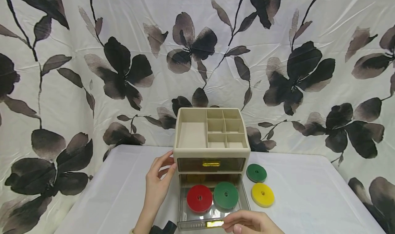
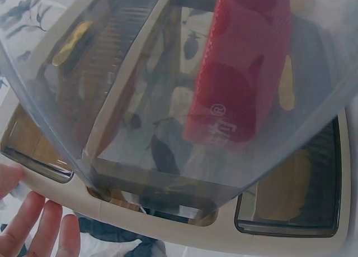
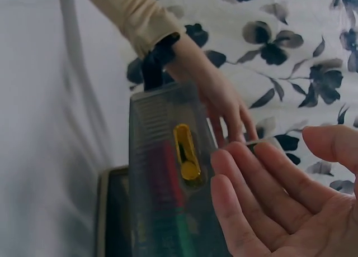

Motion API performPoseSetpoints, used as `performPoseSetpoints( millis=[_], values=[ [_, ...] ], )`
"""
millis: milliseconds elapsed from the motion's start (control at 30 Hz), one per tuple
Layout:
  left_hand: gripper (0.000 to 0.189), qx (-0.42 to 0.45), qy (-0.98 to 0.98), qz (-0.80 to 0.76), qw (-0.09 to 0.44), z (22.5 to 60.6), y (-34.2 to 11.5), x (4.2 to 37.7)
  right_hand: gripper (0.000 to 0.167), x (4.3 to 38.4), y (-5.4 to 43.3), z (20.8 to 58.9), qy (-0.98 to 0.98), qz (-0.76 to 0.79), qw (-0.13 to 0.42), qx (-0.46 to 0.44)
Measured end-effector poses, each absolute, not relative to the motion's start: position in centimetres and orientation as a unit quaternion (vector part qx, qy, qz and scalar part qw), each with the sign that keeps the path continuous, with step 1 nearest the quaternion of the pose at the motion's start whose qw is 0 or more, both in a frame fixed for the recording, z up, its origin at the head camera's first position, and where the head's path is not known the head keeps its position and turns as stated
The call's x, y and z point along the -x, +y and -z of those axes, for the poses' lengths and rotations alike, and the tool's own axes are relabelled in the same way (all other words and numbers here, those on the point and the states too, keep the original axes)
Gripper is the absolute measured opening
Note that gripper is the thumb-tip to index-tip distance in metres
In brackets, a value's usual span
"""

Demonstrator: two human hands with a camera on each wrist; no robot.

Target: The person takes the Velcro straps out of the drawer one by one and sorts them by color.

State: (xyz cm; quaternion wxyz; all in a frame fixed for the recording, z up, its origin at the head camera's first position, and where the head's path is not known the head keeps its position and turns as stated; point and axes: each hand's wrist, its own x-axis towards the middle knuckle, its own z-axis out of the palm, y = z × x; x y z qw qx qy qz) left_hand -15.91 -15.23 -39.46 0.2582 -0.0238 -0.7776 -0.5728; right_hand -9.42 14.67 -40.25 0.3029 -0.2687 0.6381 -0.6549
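A cream desktop organizer (image 1: 212, 153) stands with its lower clear drawer (image 1: 199, 223) pulled out toward me. Inside that drawer sit a thick red disc (image 1: 199, 198) with a centre hole and white lettering on its edge, and a green disc (image 1: 226, 195) beside it. My left hand (image 1: 158, 179) rests its fingertips on the organizer's left side, fingers spread. At the drawer front, my right hand (image 1: 251, 222) has its fingers extended right beside the gold handle (image 1: 214, 223); its thumb (image 3: 333, 145) stands apart from them.
To the organizer's right, a smaller-looking green disc (image 1: 256, 173) and a yellow disc (image 1: 262, 195) lie on the white table (image 1: 308, 193). The upper drawer (image 1: 197, 164) is closed. Compartments (image 1: 216, 126) top the organizer. Behind hangs a floral cloth (image 1: 234, 73).
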Motion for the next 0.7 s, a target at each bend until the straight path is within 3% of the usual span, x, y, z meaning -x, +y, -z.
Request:
performPoseSetpoints(
  millis=[233, 467, 700],
  values=[
    [0.044, 0.024, -0.776, 0.574, 0.258, 39.3, -15.2, 15.9, 0.038, 10.2, 14.7, 38.3, 0.665, 0.635, 0.276, 0.280],
    [0.042, 0.031, -0.778, 0.570, 0.264, 39.2, -15.1, 15.7, 0.037, 11.2, 14.3, 36.6, 0.733, 0.594, 0.251, 0.216],
    [0.044, 0.026, -0.778, 0.570, 0.263, 39.4, -15.2, 15.8, 0.031, 12.3, 13.5, 36.4, 0.796, 0.520, 0.146, 0.272]
  ],
)
